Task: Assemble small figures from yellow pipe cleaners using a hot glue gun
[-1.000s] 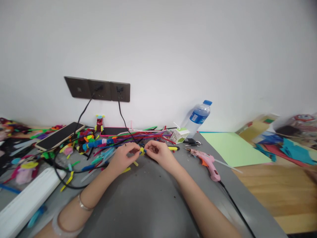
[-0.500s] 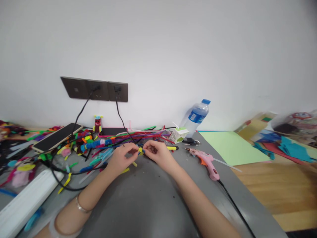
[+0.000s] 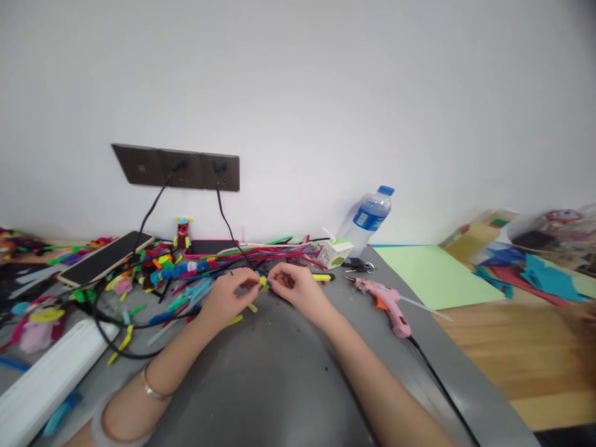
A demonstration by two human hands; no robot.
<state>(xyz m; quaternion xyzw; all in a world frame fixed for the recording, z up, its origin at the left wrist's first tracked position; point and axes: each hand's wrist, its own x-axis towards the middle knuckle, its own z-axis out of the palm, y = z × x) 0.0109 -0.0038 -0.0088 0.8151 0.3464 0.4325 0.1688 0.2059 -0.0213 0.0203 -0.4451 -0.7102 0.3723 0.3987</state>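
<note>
on the near stretch of the gray tabletop (image 3: 265,385), small dark specks lie between 2 bare forearms. a little farther in, 2 short yellow strips (image 3: 234,320) rest beside the left hand (image 3: 236,295), which meets the right hand (image 3: 298,287) at a small yellow piece (image 3: 263,283), perhaps bent pipe cleaner, set between their fingertips. the left thumb and index finger pinch it from 1 side; the right thumb and index finger close in on the other, though i cannot tell how firmly they grip. the step in hand looks like fine shaping or joining by fingertip, and the next move would seem to call for 1 hand to hold the piece steady while the other presses or turns it lightly. to the right, untouched, lies a pink hot glue gun (image 3: 386,304) with a clear glue stick (image 3: 426,308) poking out behind. beyond the hands spread loose pipe cleaners (image 3: 274,251), then a drink carton (image 3: 335,252), a blue-capped water bottle (image 3: 370,217) and, on the wall, dark socket plates (image 3: 177,167).
</note>
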